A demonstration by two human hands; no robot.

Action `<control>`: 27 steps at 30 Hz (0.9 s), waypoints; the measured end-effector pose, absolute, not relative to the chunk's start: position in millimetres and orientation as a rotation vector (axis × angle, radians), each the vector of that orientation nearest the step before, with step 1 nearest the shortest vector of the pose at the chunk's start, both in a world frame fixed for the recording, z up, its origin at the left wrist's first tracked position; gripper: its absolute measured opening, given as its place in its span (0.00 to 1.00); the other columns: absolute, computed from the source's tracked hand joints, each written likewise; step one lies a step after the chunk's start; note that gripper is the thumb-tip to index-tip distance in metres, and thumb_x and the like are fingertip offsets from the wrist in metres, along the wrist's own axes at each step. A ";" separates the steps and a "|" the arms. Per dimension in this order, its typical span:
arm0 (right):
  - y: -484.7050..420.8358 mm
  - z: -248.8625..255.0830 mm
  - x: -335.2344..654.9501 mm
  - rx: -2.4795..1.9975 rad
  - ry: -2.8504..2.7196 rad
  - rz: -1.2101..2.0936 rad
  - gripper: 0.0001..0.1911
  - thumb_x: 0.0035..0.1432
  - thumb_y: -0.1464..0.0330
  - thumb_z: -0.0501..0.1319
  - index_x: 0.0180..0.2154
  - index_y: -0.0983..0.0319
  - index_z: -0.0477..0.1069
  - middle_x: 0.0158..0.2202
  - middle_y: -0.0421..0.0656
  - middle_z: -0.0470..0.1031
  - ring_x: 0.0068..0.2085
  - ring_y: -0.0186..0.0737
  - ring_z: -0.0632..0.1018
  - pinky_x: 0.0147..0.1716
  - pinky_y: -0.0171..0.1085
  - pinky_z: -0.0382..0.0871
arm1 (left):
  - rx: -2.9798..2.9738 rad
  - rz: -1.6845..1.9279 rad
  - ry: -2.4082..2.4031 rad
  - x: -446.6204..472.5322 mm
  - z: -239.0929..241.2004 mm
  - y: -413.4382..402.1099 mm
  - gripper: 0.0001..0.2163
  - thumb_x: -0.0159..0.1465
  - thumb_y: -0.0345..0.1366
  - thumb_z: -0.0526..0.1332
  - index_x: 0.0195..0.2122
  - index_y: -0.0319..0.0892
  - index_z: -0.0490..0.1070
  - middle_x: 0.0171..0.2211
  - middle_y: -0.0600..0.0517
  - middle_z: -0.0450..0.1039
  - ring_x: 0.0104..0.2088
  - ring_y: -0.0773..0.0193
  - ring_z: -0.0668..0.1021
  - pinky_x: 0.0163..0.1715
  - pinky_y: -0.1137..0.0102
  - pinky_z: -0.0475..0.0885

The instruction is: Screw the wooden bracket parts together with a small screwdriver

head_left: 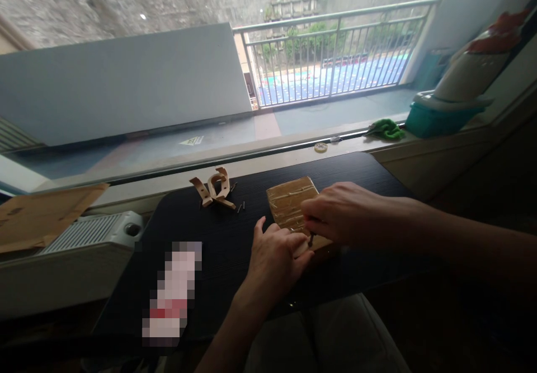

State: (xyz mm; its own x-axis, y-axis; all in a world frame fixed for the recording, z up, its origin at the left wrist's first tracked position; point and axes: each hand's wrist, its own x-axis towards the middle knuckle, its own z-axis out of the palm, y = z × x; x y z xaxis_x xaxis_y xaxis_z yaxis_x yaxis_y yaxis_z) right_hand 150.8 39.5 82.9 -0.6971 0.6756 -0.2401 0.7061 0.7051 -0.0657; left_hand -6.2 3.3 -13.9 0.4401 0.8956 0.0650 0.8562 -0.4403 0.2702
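Observation:
A brown wooden block (289, 195) with a shiny, streaked top lies on the dark table in front of me. My left hand (277, 253) rests at its near left side, the thumb and fingers closed on a small pale wooden piece (301, 248). Above the block's right part is my right hand (342, 211), its fingers wrapped round a tool whose handle they hide. Only the tool's short dark shaft (311, 240) shows, pointing down by my left fingertips; its exact kind cannot be made out. Curved wooden brackets (213, 189) with holes lie at the back left, beside several screws (240, 207).
The black table (201, 230) stands against a windowsill. On the sill are a tape roll (320, 147), a green cloth (386, 129) and a teal box (436, 117). A blurred-out pinkish object (174, 289) lies at the left; cardboard (50, 211) covers a radiator (94, 233).

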 end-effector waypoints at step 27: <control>44.5 82.3 140.9 0.782 2.683 -0.102 0.06 0.51 0.76 0.57 0.24 0.65 0.71 0.22 0.45 0.73 0.27 0.40 0.75 0.21 0.34 0.56 | 2.477 0.486 1.512 -24.6 -23.3 -6.5 0.09 0.60 0.42 0.59 0.41 0.50 0.73 0.32 0.55 0.75 0.38 0.61 0.73 0.58 0.50 0.47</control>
State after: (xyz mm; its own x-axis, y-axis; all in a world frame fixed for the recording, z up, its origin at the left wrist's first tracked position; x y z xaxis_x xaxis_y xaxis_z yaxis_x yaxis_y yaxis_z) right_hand 140.9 44.5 82.3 -0.7895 0.5083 -0.3440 0.5331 0.8457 0.0263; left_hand -24.6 -6.5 -23.3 0.4232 0.8892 0.1736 0.8241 -0.4574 0.3342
